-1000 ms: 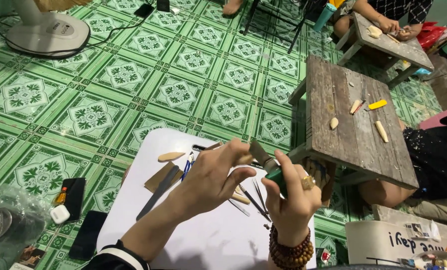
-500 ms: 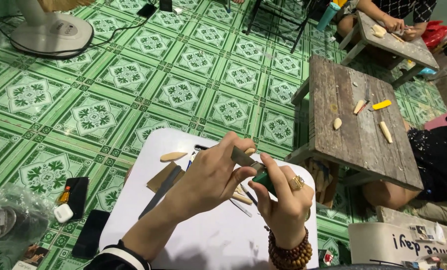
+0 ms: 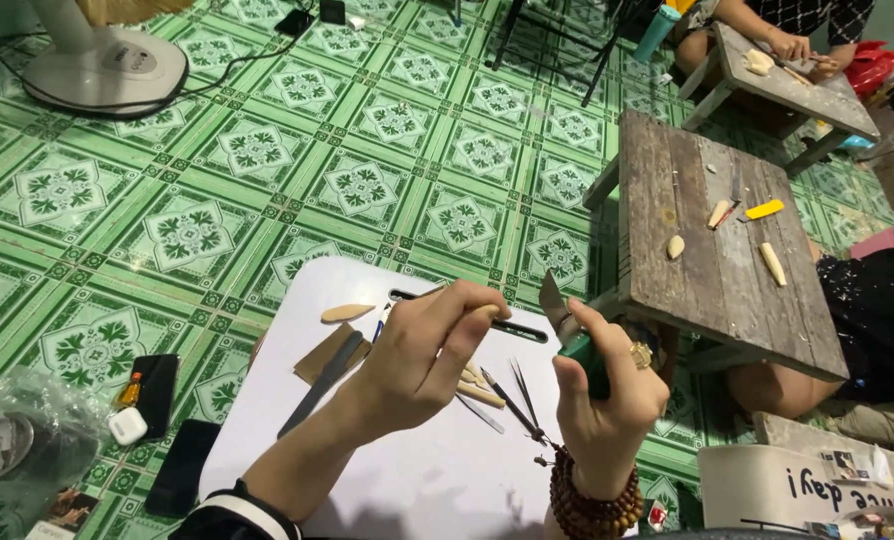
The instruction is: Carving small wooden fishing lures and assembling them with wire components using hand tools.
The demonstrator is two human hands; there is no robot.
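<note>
At far left, a clear plastic bag (image 3: 27, 440) lies on the green patterned floor tiles (image 3: 197, 230), with a white earbud case (image 3: 127, 425) and two dark phones (image 3: 155, 380) just beside it. A white fan base (image 3: 107, 65) stands at upper left.

The white bench (image 3: 297, 400) carries a pale wooden blank (image 3: 347, 313), a flat metal file (image 3: 319, 385) laid across a brown sheet (image 3: 332, 352), and several thin pointed tools (image 3: 512, 400) near its centre.

The left hand (image 3: 422, 360) is raised above the white bench. Its fingers (image 3: 472, 310) are closed around a small pale workpiece (image 3: 491, 312), which is mostly hidden inside the grip.

The right hand (image 3: 607, 390), with a brown bead bracelet (image 3: 592, 505) at the wrist, has its fingers closed around the green handle of a carving knife (image 3: 567, 325). The blade points up and to the left, its tip just beside the workpiece; contact cannot be determined.

To the right stands a weathered wooden bench (image 3: 667, 250) bearing three pale carved pieces (image 3: 675, 246) and a yellow item (image 3: 765, 209). Another person's hands (image 3: 792, 45) work at a second wooden bench (image 3: 827, 100) at upper right.
</note>
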